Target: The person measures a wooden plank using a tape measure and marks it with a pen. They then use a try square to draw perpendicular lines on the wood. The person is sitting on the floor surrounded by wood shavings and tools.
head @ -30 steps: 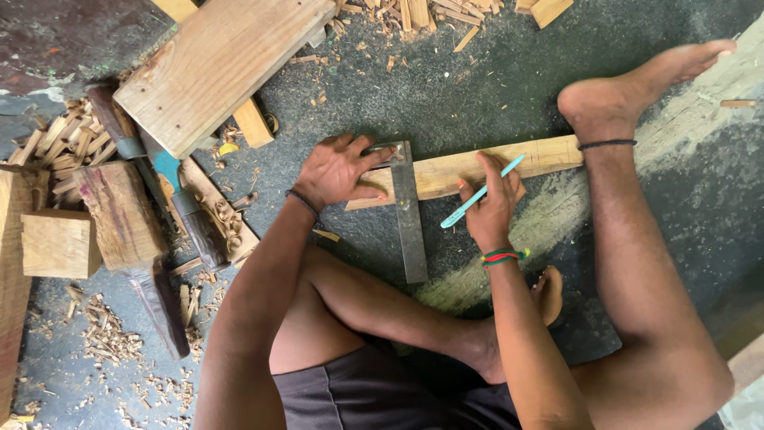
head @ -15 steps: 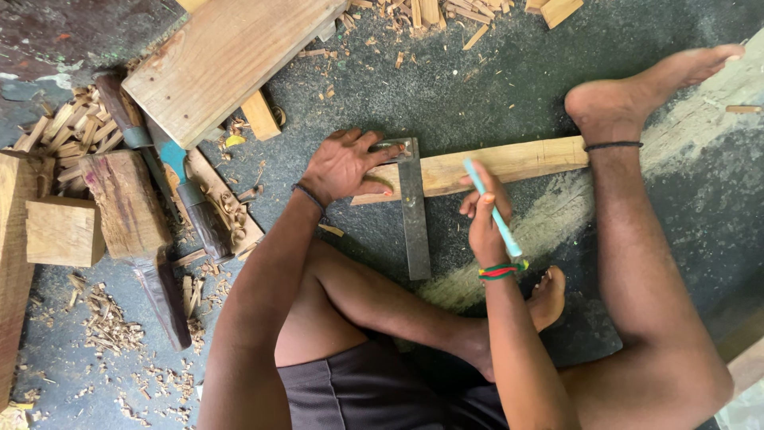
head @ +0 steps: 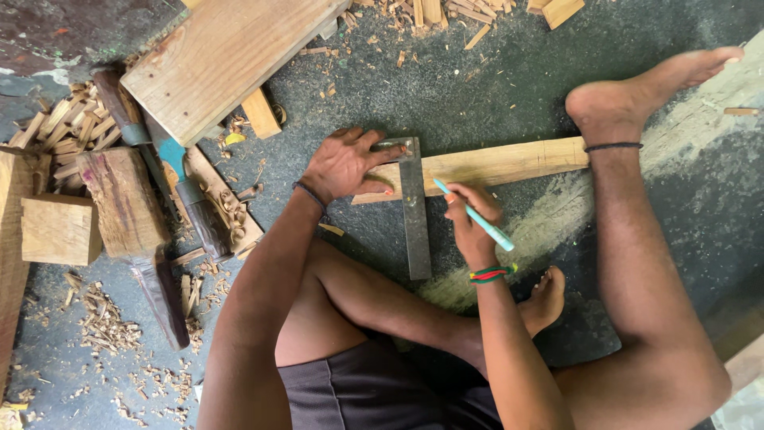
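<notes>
A long narrow wooden strip (head: pixel 509 162) lies on the dark floor, its right end pinned under my right heel. A metal try square (head: pixel 415 211) sits across the strip with its blade running toward me. My left hand (head: pixel 344 163) presses flat on the square's stock and the strip's left end. My right hand (head: pixel 469 219) grips a teal pencil (head: pixel 477 216), its tip touching the strip beside the square's blade.
A wide plank (head: pixel 231 56) lies at the upper left over a small block (head: pixel 261 113). Wooden blocks (head: pixel 60 229), an adze-like tool (head: pixel 147 231), a blue-handled tool (head: pixel 183 187) and shavings (head: pixel 103 326) crowd the left. Offcuts (head: pixel 446 12) lie at the top.
My right hand has turned the pencil from pointing up-right to tip down against the strip by the square's blade. The left hand stays pressed on the square.
</notes>
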